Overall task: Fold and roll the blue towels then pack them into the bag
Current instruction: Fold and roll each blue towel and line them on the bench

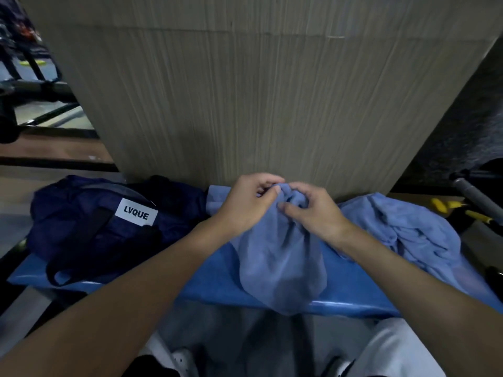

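Forearms reach over the blue bench; left hand and right hand both pinch the bunched top of a blue towel draped off its near edge; sliding the pinches apart to the corners should flatten it for folding; bag lies left.

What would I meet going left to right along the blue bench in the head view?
Navy bag → left hand → right hand (both pinch the held towel) → crumpled towel heap → yellow objects.
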